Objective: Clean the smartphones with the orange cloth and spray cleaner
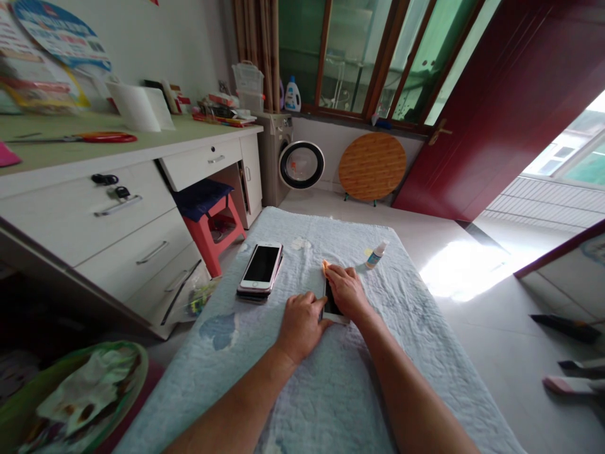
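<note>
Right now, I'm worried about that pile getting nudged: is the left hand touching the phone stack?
Apart: the head view shows bare blue cover between the left hand and the phone stack.

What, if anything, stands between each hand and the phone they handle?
An orange cloth pokes out from the right hand at the far end of the phone; its extent beneath is hidden. Nothing visible separates the left hand from the phone.

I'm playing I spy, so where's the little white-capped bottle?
In the head view, the little bottle is right of centre on the pale blue cloth, just beyond and right of the right hand, across from the stacked phones.
</note>
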The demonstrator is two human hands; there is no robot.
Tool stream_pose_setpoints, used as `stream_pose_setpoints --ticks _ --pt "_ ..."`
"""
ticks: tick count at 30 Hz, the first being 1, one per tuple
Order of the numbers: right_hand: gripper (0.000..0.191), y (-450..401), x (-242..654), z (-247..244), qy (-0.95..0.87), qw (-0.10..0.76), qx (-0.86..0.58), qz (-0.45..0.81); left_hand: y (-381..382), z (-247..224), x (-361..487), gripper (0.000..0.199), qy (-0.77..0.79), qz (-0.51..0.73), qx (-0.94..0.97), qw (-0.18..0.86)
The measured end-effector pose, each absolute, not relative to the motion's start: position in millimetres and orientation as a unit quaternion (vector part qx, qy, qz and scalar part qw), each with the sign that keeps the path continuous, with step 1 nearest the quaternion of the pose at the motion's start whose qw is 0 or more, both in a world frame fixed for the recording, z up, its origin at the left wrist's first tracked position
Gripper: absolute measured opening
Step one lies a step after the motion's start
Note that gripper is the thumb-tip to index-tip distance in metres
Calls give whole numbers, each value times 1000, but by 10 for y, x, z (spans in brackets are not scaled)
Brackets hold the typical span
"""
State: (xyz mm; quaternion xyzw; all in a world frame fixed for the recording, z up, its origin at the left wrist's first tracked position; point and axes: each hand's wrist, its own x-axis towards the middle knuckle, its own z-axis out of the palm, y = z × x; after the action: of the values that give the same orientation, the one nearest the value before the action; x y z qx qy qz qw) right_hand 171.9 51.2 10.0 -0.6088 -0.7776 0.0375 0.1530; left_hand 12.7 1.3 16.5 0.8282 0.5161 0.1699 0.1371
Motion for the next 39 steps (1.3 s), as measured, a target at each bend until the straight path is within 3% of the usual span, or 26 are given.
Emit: stream_pose_setpoints --ticks 12,21,39 --pt "21 562 1822 51 -744 188 -641 23 -3 138 138 41 530 176 818 140" --pt "24 613 2053 1 -710 216 -670 4 -11 158 155 39 535 171 813 155" --pt "26 867 1710 140 -766 144 -621 80 5 123 144 39 515 183 826 140"
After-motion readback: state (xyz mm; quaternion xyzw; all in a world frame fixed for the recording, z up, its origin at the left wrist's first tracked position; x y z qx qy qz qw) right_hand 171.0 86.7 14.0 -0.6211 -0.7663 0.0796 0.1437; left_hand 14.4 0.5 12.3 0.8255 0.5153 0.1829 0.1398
